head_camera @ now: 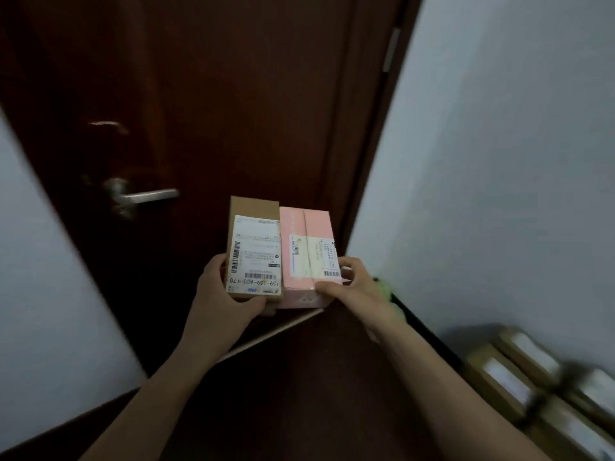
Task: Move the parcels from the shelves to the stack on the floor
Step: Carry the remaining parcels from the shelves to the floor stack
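Brown parcel point(253, 251) touches pink parcel's point(307, 257) left side.

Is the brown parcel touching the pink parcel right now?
Touching. The head view shows the brown parcel lying flush against the pink parcel, no gap, with the left hand and right hand gripping their outer sides.

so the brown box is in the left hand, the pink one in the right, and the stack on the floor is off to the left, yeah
Not quite. The head view shows the stack off to the right, not the left. The rest holds: the left hand grips the brown box and the right hand grips the pink box.
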